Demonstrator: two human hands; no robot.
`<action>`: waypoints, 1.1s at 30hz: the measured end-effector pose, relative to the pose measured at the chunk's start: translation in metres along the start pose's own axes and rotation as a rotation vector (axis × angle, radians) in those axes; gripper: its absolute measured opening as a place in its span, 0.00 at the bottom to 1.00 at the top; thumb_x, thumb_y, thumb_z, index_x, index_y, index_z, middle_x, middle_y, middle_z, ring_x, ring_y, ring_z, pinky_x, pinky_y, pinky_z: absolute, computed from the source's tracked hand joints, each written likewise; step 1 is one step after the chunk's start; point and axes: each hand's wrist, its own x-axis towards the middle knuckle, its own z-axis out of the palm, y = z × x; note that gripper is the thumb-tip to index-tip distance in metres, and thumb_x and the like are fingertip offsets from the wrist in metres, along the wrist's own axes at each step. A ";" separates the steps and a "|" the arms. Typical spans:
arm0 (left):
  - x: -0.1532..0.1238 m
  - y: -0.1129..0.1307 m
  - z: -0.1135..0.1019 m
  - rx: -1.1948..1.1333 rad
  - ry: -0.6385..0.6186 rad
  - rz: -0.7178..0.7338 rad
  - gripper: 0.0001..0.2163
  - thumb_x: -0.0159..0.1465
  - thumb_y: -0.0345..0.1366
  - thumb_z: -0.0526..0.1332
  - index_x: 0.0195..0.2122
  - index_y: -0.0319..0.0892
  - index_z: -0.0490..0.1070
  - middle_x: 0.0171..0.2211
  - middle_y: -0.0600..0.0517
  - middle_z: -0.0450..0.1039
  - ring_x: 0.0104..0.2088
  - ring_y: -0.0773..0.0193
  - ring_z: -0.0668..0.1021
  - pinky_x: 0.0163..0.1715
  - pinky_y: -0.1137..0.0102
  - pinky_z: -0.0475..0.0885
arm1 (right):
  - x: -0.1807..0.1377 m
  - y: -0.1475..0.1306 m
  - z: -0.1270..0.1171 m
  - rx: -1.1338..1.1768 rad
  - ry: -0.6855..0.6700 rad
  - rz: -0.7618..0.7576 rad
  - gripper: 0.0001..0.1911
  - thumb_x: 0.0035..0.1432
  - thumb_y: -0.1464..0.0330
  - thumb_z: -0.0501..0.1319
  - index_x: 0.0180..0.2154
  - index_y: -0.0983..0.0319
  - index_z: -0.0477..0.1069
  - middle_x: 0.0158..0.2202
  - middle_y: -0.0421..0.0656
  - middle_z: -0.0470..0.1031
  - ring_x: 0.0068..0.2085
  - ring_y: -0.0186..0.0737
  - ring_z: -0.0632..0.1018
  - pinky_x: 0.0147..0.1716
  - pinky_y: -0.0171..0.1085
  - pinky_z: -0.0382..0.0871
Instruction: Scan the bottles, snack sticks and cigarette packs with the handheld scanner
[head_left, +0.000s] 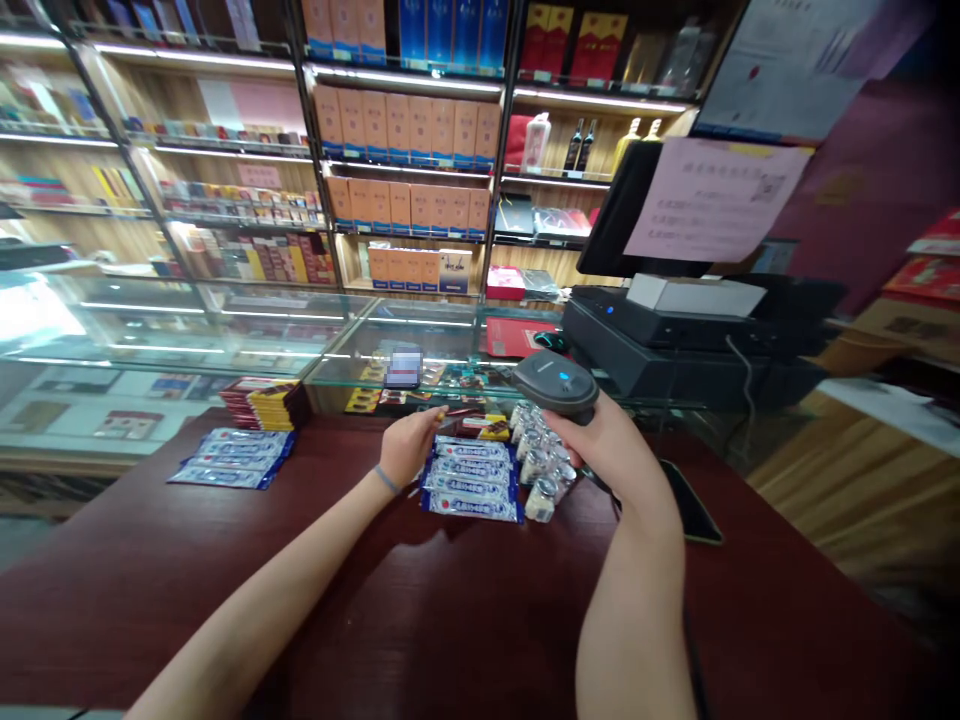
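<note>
My right hand (589, 435) is wrapped round the handle of a dark grey barcode scanner (556, 380), which has a small blue light on top. The scanner's head is above the small clear jars (541, 495) with pale contents, standing in rows. My left hand (409, 445) is closed in a pinch on the edge of a thin dark red packet (459, 414), mostly hidden by the fingers. Right of that hand lie several blue-and-white packets (472, 480), overlapping in a row. Behind them are yellow-and-red packets (493, 428).
On the brown counter (450, 620), more blue-and-white packets (232, 457) lie at the left, before a stack of red-and-yellow packets (262, 403). A glass display case (352, 350) runs behind, with a phone (403, 367). At right stand a monitor (619, 215) and a black mat (690, 505).
</note>
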 end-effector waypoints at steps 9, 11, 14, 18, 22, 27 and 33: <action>-0.046 -0.066 -0.060 -0.605 0.417 -0.582 0.16 0.63 0.47 0.65 0.45 0.43 0.71 0.41 0.48 0.79 0.39 0.59 0.82 0.38 0.66 0.78 | 0.007 -0.010 0.044 -0.117 -0.099 -0.168 0.24 0.55 0.61 0.66 0.54 0.56 0.72 0.38 0.44 0.82 0.34 0.47 0.81 0.30 0.39 0.69; -0.052 -0.074 -0.068 -0.774 0.540 -0.686 0.15 0.61 0.45 0.68 0.45 0.44 0.69 0.41 0.50 0.78 0.38 0.61 0.82 0.38 0.64 0.80 | 0.006 -0.014 0.057 -0.150 -0.126 -0.168 0.24 0.56 0.60 0.65 0.55 0.54 0.71 0.40 0.44 0.82 0.34 0.47 0.81 0.30 0.39 0.69; -0.055 -0.080 -0.075 -0.979 0.690 -0.748 0.13 0.62 0.39 0.68 0.44 0.45 0.67 0.43 0.52 0.77 0.38 0.65 0.82 0.44 0.59 0.80 | 0.003 -0.020 0.076 -0.222 -0.196 -0.136 0.25 0.56 0.59 0.65 0.55 0.53 0.69 0.39 0.44 0.82 0.32 0.48 0.80 0.29 0.39 0.66; -0.053 -0.082 -0.079 -1.119 0.778 -0.829 0.09 0.66 0.33 0.64 0.44 0.47 0.66 0.46 0.51 0.77 0.40 0.65 0.83 0.47 0.57 0.79 | -0.002 -0.027 0.101 -0.294 -0.337 -0.143 0.28 0.54 0.62 0.65 0.56 0.53 0.67 0.39 0.44 0.82 0.38 0.51 0.82 0.32 0.39 0.66; -0.053 -0.085 -0.080 -1.145 0.811 -0.882 0.07 0.68 0.31 0.61 0.45 0.48 0.65 0.45 0.52 0.78 0.40 0.65 0.83 0.50 0.56 0.78 | -0.008 -0.032 0.121 -0.299 -0.448 -0.164 0.24 0.52 0.64 0.66 0.52 0.53 0.69 0.38 0.42 0.82 0.40 0.51 0.82 0.35 0.38 0.67; -0.054 -0.087 -0.080 -1.166 0.821 -0.899 0.06 0.69 0.31 0.60 0.44 0.48 0.65 0.44 0.52 0.78 0.39 0.64 0.83 0.50 0.53 0.77 | -0.014 -0.036 0.133 -0.370 -0.521 -0.174 0.19 0.53 0.65 0.65 0.48 0.55 0.69 0.39 0.44 0.82 0.43 0.53 0.81 0.38 0.38 0.66; -0.053 -0.085 -0.080 -1.163 0.832 -0.890 0.07 0.69 0.31 0.60 0.45 0.48 0.65 0.46 0.52 0.77 0.38 0.65 0.82 0.51 0.52 0.77 | -0.015 -0.039 0.132 -0.396 -0.562 -0.193 0.17 0.53 0.67 0.65 0.47 0.55 0.73 0.39 0.43 0.82 0.43 0.51 0.81 0.38 0.38 0.65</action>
